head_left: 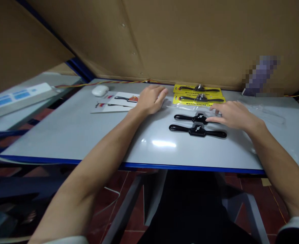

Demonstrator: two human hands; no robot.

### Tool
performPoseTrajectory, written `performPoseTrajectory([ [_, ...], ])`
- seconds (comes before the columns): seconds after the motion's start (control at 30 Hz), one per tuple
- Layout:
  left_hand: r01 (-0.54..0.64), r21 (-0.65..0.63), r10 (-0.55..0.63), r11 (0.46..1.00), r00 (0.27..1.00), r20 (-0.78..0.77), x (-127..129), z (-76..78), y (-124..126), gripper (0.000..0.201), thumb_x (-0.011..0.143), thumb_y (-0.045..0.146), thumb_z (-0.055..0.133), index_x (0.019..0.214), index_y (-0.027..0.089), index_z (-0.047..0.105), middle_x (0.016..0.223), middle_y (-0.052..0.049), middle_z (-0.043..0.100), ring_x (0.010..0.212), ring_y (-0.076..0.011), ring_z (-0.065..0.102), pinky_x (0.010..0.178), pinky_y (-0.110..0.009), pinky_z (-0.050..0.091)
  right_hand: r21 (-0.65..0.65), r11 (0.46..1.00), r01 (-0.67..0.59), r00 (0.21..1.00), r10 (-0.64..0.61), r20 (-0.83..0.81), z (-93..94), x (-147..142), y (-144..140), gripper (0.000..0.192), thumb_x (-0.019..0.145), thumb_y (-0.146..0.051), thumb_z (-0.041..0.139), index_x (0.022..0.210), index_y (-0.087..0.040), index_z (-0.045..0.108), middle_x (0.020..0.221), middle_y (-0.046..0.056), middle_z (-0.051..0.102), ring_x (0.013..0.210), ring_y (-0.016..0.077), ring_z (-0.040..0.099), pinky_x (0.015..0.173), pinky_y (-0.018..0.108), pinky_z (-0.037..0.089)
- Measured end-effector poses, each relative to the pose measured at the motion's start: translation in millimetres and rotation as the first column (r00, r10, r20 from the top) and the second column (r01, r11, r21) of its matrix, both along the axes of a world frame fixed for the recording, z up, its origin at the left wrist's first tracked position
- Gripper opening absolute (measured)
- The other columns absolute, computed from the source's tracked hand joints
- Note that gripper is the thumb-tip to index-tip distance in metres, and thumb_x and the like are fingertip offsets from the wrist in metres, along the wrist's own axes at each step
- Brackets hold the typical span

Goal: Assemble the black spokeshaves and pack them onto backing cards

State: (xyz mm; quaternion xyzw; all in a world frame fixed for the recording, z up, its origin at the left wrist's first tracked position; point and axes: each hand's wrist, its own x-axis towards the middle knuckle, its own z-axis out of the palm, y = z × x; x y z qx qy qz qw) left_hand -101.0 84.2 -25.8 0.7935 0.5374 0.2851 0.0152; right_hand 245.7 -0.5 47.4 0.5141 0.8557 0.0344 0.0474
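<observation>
Unpacking of spokeshaves appears to be under way: the left hand (151,98) is laid open on a clear blister pack (187,107), the right hand (232,115) open over the upper bare spokeshave (197,118) on the tabletop (88,135). Next, a firm grip on that pack seems called for.

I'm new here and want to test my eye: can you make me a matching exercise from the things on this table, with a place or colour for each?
Things:
1. white mouse
2. yellow packaged tools
3. loose black tools
4. left hand

Descriptions:
A. two lying side by side, unwrapped, near the right hand
B. far left of the table, by the cable
C. at the back, against the cardboard wall
D. resting on printed cards

Pairs: 1-B, 2-C, 3-A, 4-D
</observation>
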Motion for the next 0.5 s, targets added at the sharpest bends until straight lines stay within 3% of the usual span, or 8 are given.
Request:
performPoseTrajectory([
  [0.1,-0.123,0.000,0.122,0.992,0.986,-0.114,-15.3,-7.3,9.4,0.056,0.102,0.057,0.043,0.127,0.021,0.077,0.128,-0.018,0.074,0.125,-0.0402,0.063,0.110,-0.055,0.046,-0.016,1.000,-0.008,0.995,0.007,-0.103,1.9,1.8,-1.3,0.061,0.112,-0.064,0.042,0.153,-0.024,0.066,0.130,0.013,0.082,0.110,0.0368,0.076,0.084,0.043,0.050],
  [0.23,-0.209,-0.070,0.190,0.975,0.959,-0.209,-25.7,-17.1,15.9,0.063,0.094,0.063,0.055,0.138,0.021,0.075,0.135,-0.021,0.069,0.127,-0.0455,0.059,0.108,-0.061,0.047,-0.046,0.994,-0.098,0.976,0.086,-0.202,-1.2,1.9,-1.9,0.060,0.115,-0.056,0.036,0.163,-0.027,0.057,0.154,0.013,0.071,0.133,0.0373,0.069,0.101,0.049,0.054],
  [0.33,-0.205,-0.097,0.178,0.974,0.957,-0.229,-25.7,-20.1,17.7,0.064,0.095,0.063,0.054,0.139,0.020,0.075,0.136,-0.021,0.065,0.129,-0.0448,0.057,0.109,-0.060,0.047,-0.062,0.988,-0.145,0.964,0.127,-0.236,-6.8,3.3,1.4,0.060,0.111,-0.052,0.046,0.161,-0.021,0.058,0.155,0.017,0.069,0.139,0.0406,0.065,0.111,0.056,0.052],
  [0.5,-0.185,-0.099,0.158,0.978,0.961,-0.228,-25.5,-21.1,20.9,0.060,0.098,0.057,0.050,0.136,0.018,0.076,0.124,-0.020,0.064,0.124,-0.0418,0.056,0.112,-0.059,0.045,-0.094,0.984,-0.155,0.945,0.119,-0.305,-15.9,5.5,8.3,0.057,0.101,-0.041,0.060,0.152,-0.016,0.062,0.153,0.021,0.069,0.139,0.0434,0.065,0.113,0.060,0.052],
])
